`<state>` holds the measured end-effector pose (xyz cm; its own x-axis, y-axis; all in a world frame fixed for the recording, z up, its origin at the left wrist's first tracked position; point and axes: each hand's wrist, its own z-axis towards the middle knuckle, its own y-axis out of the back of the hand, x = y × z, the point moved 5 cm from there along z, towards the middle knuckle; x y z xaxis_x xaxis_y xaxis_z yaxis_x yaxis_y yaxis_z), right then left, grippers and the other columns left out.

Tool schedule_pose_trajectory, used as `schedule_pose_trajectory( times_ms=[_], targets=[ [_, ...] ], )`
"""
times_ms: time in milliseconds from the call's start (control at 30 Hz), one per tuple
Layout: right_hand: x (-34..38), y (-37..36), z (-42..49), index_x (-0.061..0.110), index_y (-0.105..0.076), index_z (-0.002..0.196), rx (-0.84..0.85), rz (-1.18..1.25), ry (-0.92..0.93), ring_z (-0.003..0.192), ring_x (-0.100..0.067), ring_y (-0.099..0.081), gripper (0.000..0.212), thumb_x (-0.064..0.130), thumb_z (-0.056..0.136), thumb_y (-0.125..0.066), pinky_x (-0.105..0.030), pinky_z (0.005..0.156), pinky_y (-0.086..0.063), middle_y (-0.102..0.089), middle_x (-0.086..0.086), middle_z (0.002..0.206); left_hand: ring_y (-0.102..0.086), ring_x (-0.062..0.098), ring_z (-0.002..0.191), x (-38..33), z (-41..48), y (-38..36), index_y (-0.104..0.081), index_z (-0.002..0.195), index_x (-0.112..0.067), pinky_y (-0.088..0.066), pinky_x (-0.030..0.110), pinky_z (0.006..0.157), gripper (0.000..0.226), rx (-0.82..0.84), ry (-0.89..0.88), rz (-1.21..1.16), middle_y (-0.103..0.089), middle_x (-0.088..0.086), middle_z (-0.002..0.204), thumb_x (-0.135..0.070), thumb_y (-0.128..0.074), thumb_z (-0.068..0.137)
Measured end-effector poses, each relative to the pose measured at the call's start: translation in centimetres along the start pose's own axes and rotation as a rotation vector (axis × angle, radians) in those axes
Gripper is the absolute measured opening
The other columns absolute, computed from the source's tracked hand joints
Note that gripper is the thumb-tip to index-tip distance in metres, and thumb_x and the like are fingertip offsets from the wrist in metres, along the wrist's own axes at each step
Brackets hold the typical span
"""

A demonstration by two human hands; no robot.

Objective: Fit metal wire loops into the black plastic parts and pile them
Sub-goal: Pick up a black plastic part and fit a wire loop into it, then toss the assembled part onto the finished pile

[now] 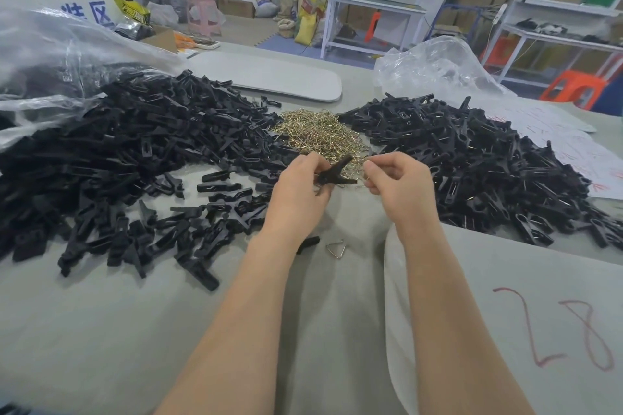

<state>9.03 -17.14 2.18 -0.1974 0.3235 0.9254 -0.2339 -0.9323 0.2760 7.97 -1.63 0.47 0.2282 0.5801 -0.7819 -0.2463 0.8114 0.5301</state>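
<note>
My left hand (296, 189) grips a pair of black plastic parts (335, 172) held together like a clip, jaws spread toward the right. My right hand (394, 178) pinches a thin metal wire loop (361, 184) at the clip's right end. Behind the hands lies a heap of brass-coloured wire loops (320, 135). A large pile of loose black plastic parts (128, 158) covers the table on the left. A second black pile (478, 158), with glints of wire in it, lies on the right. One loose triangular wire loop (336, 248) lies on the table between my forearms.
A grey cloth covers the table (101, 330). Clear plastic bags lie at the far left (43, 54) and far right (435, 64). A grey board (276, 77) lies behind the piles. A sheet marked "28" in red (556, 330) lies under my right forearm. An orange stool (573, 87) stands beyond the table.
</note>
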Motion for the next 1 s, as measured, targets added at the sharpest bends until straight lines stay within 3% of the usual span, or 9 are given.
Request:
schedule_pose_trajectory(
  times_ms=[133,267,433,500,567,667,733,800,1000],
  targets=[
    [0.3,-0.6,-0.2,0.019,-0.064,0.081,0.091,-0.186,0.061,0.072,-0.02,-0.062,0.009,0.011,0.084,-0.067,-0.04,0.08,-0.053,-0.066,-0.003,0.074,-0.057,0.016,0.094,-0.4,-0.1,-0.1,-0.058,0.102,-0.019,-0.049,0.038,0.089,0.018,0.019,-0.092,0.047,-0.054,-0.009,0.1,-0.01,-0.063,0.087],
    [0.5,-0.5,-0.4,0.026,-0.05,0.078,0.129,-0.239,0.083,0.072,-0.019,-0.062,0.023,0.013,0.083,-0.069,-0.03,0.074,-0.05,-0.065,-0.002,0.075,-0.056,0.017,0.093,-0.6,-0.2,-0.1,-0.059,0.101,-0.019,-0.049,0.038,0.087,0.018,0.037,-0.133,0.085,-0.052,-0.01,0.098,-0.009,-0.063,0.087],
    [0.3,-0.5,-0.4,0.018,-0.049,0.09,0.153,-0.306,0.044,0.076,-0.016,-0.061,0.023,0.014,0.082,-0.07,-0.026,0.072,-0.045,-0.066,-0.001,0.078,-0.056,0.017,0.094,-1.0,-0.4,0.0,-0.061,0.1,-0.017,-0.047,0.035,0.087,0.017,0.104,-0.185,0.129,-0.052,-0.01,0.096,-0.01,-0.066,0.085],
    [0.2,-0.4,-0.4,0.013,-0.051,0.095,0.185,-0.19,-0.025,0.07,-0.014,-0.062,0.023,0.013,0.082,-0.071,-0.028,0.071,-0.051,-0.066,-0.005,0.08,-0.058,0.014,0.093,-0.8,-0.4,0.4,-0.063,0.099,-0.017,-0.048,0.031,0.089,0.017,0.135,-0.165,0.073,-0.057,-0.008,0.096,-0.011,-0.068,0.084],
    [-0.1,-0.1,-0.5,0.009,-0.053,0.096,0.254,0.119,-0.145,0.059,-0.009,-0.059,0.024,0.014,0.082,-0.072,-0.022,0.063,-0.053,-0.063,-0.007,0.078,-0.062,0.011,0.09,-0.7,-0.4,0.8,-0.064,0.093,-0.021,-0.05,0.026,0.088,0.017,0.189,-0.092,-0.1,-0.063,-0.008,0.092,-0.012,-0.072,0.081],
    [-0.6,-0.9,-1.2,0.007,-0.057,0.096,0.438,0.535,-0.407,0.056,-0.009,-0.057,0.043,0.037,0.069,-0.072,-0.019,0.056,-0.052,-0.06,-0.007,0.077,-0.062,0.007,0.082,-1.1,-0.6,1.0,-0.063,0.087,-0.027,-0.051,0.022,0.085,0.019,0.243,-0.068,-0.29,-0.065,-0.011,0.084,-0.016,-0.076,0.078],
    [-1.1,-1.8,-2.2,0.003,-0.059,0.105,0.584,0.52,-0.567,0.061,-0.016,-0.066,0.071,0.056,0.058,-0.067,-0.024,0.057,-0.055,-0.069,-0.012,0.082,-0.06,0.007,0.079,-1.5,-0.7,0.9,-0.063,0.087,-0.027,-0.051,0.025,0.084,0.021,0.258,-0.097,-0.33,-0.063,-0.011,0.08,-0.014,-0.076,0.078],
    [-1.3,-2.6,-2.9,-0.002,-0.063,0.103,0.716,0.466,-0.616,0.072,-0.022,-0.072,0.085,0.067,0.054,-0.06,-0.025,0.058,-0.056,-0.072,-0.018,0.086,-0.058,0.004,0.08,-1.9,-0.8,0.9,-0.063,0.086,-0.028,-0.048,0.024,0.084,0.022,0.254,-0.147,-0.345,-0.062,-0.014,0.079,-0.012,-0.075,0.078],
    [-0.8,-3.6,-3.0,0.005,-0.074,0.062,0.733,0.501,-0.538,0.052,-0.011,-0.067,0.062,0.058,0.076,-0.046,-0.019,0.048,-0.053,-0.07,-0.009,0.063,-0.061,0.011,0.091,-2.1,-0.8,1.2,-0.063,0.09,-0.029,-0.049,0.039,0.092,0.02,0.209,-0.172,-0.34,-0.063,-0.014,0.087,-0.019,-0.075,0.078]
  ],
)
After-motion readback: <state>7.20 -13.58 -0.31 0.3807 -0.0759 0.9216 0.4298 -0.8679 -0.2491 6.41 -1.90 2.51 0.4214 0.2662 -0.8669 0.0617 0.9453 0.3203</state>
